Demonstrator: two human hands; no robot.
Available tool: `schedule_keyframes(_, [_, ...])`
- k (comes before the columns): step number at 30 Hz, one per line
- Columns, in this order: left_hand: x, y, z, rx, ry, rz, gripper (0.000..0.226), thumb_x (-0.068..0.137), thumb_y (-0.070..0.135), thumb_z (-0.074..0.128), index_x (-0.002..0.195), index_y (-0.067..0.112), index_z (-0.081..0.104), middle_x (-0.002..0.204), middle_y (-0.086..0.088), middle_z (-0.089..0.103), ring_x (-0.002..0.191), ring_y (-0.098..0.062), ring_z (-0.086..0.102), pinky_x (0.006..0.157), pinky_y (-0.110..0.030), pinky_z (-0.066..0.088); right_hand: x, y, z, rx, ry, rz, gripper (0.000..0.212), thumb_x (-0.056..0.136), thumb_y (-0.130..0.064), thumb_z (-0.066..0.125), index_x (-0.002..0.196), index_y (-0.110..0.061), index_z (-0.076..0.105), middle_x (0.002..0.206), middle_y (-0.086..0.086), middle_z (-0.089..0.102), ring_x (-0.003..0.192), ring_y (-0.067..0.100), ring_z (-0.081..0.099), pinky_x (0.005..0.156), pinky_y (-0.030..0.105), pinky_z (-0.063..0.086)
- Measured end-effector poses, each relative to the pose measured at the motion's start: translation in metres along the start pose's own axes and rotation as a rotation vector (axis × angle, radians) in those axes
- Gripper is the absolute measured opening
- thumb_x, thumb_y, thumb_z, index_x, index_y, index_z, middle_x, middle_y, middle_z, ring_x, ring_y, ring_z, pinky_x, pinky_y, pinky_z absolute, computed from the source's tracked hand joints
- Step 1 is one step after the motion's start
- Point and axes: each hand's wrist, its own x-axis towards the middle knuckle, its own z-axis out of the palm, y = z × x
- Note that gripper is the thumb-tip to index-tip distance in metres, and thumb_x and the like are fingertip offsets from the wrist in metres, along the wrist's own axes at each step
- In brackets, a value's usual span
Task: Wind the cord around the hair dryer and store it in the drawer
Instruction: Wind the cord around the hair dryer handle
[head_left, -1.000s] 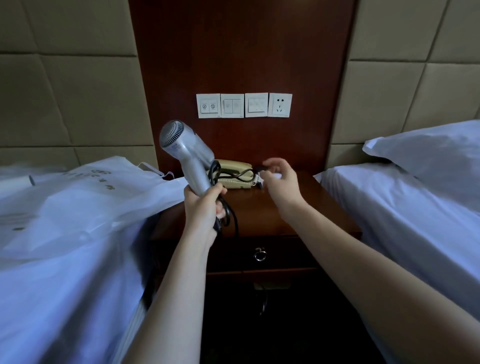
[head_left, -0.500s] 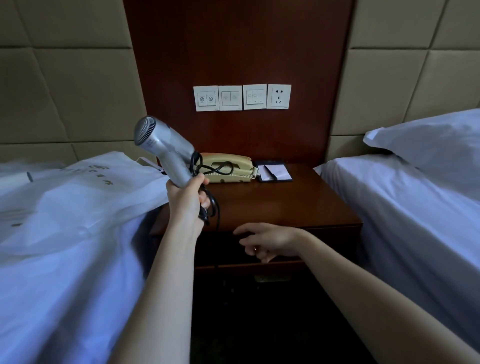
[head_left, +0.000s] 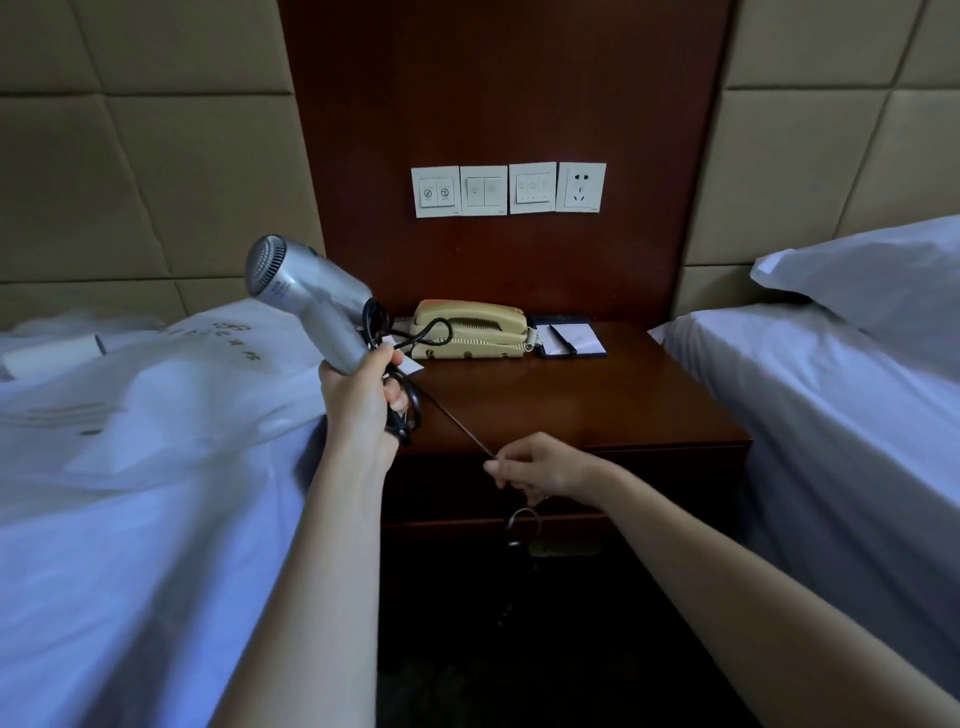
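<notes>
Head view, standing betw. two beds. L hand (head_left: 363, 400) grips the silver hair dryer (head_left: 306, 291) by its handle. It's raised over the nightstand's (head_left: 597, 405) left front corner, grille end pointing up-left toward the left bed (head_left: 156, 467).

Several black loops of cord (head_left: 457, 424) bunch at the handle, under the L fingers. From there we see one strand run taut, down and right, to the R hand (head_left: 540, 467). R hand pinches it betw. thumb and fingertips, just in front of the nightstand's top edge and over the drawer (head_left: 649, 483) front.

Drawer looks closed (dark there, so we can't be sure). Below the R hand the cord drops into shadow and we lose it.

At back of nightstand top: beige telephone (head_left: 467, 327), w/ a notepad (head_left: 569, 338) and pen just right of it. Switch and socket plates (head_left: 506, 189) on the wood panel above. White pillow (head_left: 883, 280) on right bed (head_left: 831, 415).
</notes>
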Motion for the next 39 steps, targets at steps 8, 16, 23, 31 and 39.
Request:
schedule_keyframes(8, [0.004, -0.014, -0.007, 0.069, 0.045, -0.046, 0.009, 0.086, -0.003, 0.051, 0.094, 0.000, 0.052, 0.056, -0.005, 0.052, 0.029, -0.005, 0.030, 0.034, -0.014, 0.024, -0.037, -0.005, -0.079, 0.272, 0.244, -0.113, 0.027, 0.090, -0.027, 0.056, 0.068, -0.013, 0.052, 0.052, -0.001, 0.035, 0.044, 0.006, 0.042, 0.066, 0.030, 0.050])
schedule_keyframes(16, [-0.005, -0.033, 0.019, 0.146, -0.042, -0.064, 0.022, 0.089, 0.002, 0.055, 0.104, 0.009, 0.040, 0.066, -0.006, 0.057, 0.031, -0.005, 0.033, 0.033, -0.017, 0.027, -0.026, -0.073, -0.131, 0.014, 0.656, -0.366, 0.026, 0.093, -0.032, 0.053, 0.069, -0.023, 0.057, 0.062, -0.008, 0.061, 0.069, 0.013, 0.054, 0.076, 0.033, 0.048])
schedule_keyframes(23, [0.004, -0.054, 0.027, 0.390, -0.175, -0.073, 0.027, 0.091, 0.016, 0.059, 0.112, 0.003, 0.045, 0.094, -0.019, 0.068, 0.040, -0.007, 0.046, 0.036, -0.019, 0.039, 0.016, -0.056, -0.143, -0.386, 0.792, -0.202, 0.026, 0.094, -0.026, 0.052, 0.115, -0.013, 0.059, 0.108, 0.010, 0.065, 0.096, 0.023, 0.059, 0.070, 0.024, 0.039])
schedule_keyframes(31, [0.007, -0.062, 0.029, 0.389, -0.235, -0.188, 0.030, 0.092, 0.018, 0.060, 0.114, 0.006, 0.044, 0.085, -0.016, 0.061, 0.049, -0.016, 0.067, 0.044, -0.025, 0.054, 0.046, -0.007, -0.077, -0.334, 0.631, -0.043, 0.049, 0.095, -0.027, 0.045, 0.139, -0.009, 0.037, 0.141, 0.014, 0.044, 0.132, 0.031, 0.039, 0.107, 0.039, 0.034])
schedule_keyframes(39, [0.001, -0.085, 0.013, 0.426, -0.189, -0.082, 0.050, 0.080, 0.035, 0.068, 0.118, 0.008, 0.052, 0.100, -0.012, 0.067, 0.086, -0.024, 0.068, 0.071, -0.039, 0.053, 0.002, -0.027, -0.001, 0.156, 0.346, -0.351, 0.048, 0.079, -0.021, 0.069, 0.123, -0.023, 0.050, 0.105, -0.006, 0.058, 0.091, 0.012, 0.063, 0.077, 0.021, 0.048])
